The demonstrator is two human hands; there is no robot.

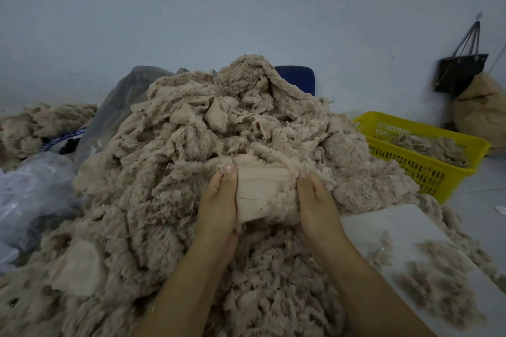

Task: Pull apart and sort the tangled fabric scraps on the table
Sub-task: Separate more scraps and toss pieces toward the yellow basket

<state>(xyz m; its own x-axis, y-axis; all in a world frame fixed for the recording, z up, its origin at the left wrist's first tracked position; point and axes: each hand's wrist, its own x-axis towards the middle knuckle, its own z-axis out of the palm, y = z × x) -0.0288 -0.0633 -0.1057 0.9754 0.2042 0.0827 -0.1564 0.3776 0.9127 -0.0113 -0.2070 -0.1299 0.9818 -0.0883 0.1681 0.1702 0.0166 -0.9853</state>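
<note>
A big heap of tangled beige fleecy fabric scraps [208, 128] fills the middle of the table. At its near side lies one scrap [262, 189] with its smooth backing turned up. My left hand [219, 200] grips that scrap's left edge, thumb on top. On the scrap's right edge my right hand [317, 200] holds it, fingers buried in the pile's fleece. The scrap is stretched between both hands and still lies against the heap.
A yellow plastic basket [427, 167] with several scraps stands at the right. Loose fluff lies on the white table [394, 224] at the near right. Clear plastic bags [32, 189] sit left, a second scrap heap [41, 126] far left, a blue chair back [298, 79] behind.
</note>
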